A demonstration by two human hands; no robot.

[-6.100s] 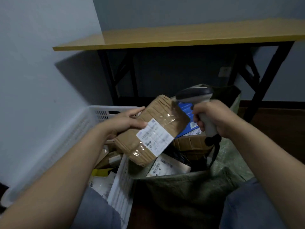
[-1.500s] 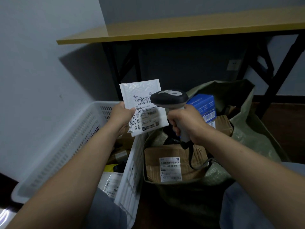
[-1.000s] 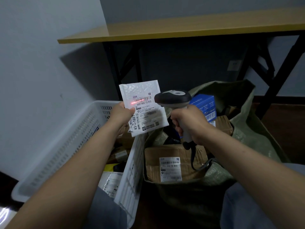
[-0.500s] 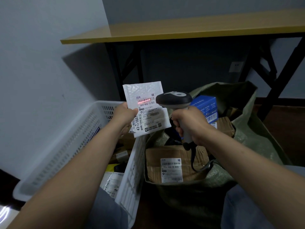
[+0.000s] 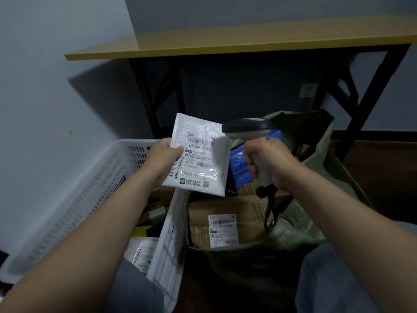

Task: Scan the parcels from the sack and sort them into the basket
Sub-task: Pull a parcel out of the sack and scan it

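Observation:
My left hand (image 5: 163,156) pinches the left edge of a white bubble mailer (image 5: 198,154) with a printed label, holding it tilted over the gap between basket and sack. My right hand (image 5: 268,158) grips the handle of a grey barcode scanner (image 5: 248,129), whose head points at the mailer; no red line shows on the label. The green woven sack (image 5: 316,222) stands open on the right and holds a brown taped parcel (image 5: 228,222) with a label and a blue box (image 5: 240,166). The white plastic basket (image 5: 94,193) on the left holds several parcels.
A wooden table (image 5: 248,39) with black legs stands behind the sack and basket. A grey wall runs along the left. The scanner's black cable (image 5: 268,211) hangs into the sack. My knees in blue trousers are at the bottom edge.
The red scan line on the mailer's barcode has gone out. My left hand has tilted the mailer and lowered it slightly; the scanner stays beside it.

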